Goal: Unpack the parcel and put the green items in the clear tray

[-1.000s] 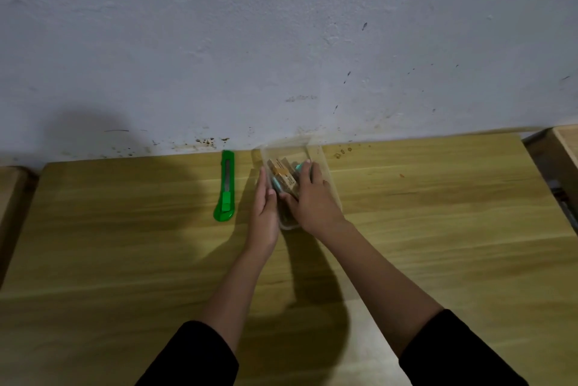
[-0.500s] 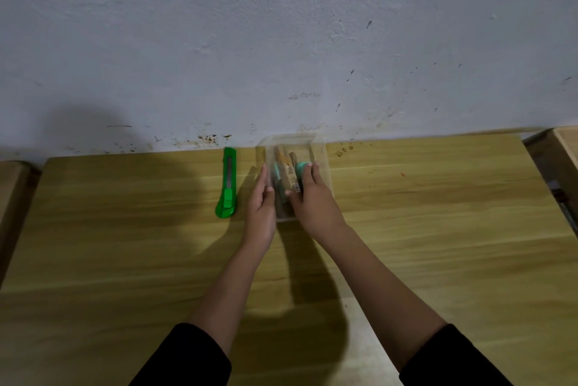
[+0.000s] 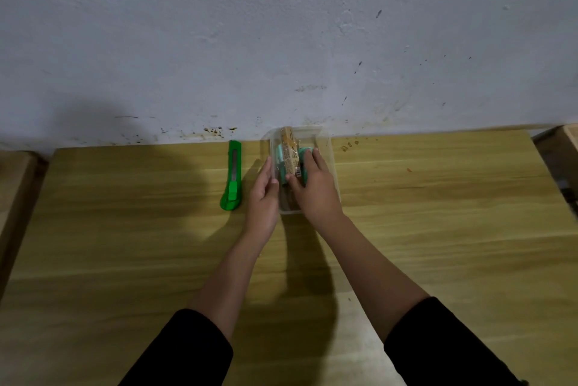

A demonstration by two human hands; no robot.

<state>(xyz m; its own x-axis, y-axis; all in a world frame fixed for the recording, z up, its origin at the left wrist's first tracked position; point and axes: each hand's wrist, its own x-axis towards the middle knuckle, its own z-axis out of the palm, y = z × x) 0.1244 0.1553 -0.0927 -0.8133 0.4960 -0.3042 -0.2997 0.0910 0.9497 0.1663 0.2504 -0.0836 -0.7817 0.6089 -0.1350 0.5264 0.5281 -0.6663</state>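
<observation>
A clear plastic tray (image 3: 325, 148) sits on the wooden table (image 3: 438, 229) against the wall. Inside it lie a brown paper packet (image 3: 290, 149) and several teal-green items (image 3: 279, 158), packed close together. My left hand (image 3: 263, 198) lies flat along the tray's left wall, fingers straight and touching it. My right hand (image 3: 312, 185) reaches into the tray, its fingers resting on a teal-green item (image 3: 304, 152) and on the packet's near end. The near part of the tray is hidden under my right hand.
A green utility knife (image 3: 232, 177) lies on the table just left of my left hand, pointing at the wall. A white, stained wall (image 3: 281, 41) rises right behind the tray. Wooden surfaces adjoin the table at the far left (image 3: 15, 185) and far right (image 3: 563, 148).
Both hands and the tray have slid away from me, toward the wall. The knife has stayed where it was.
</observation>
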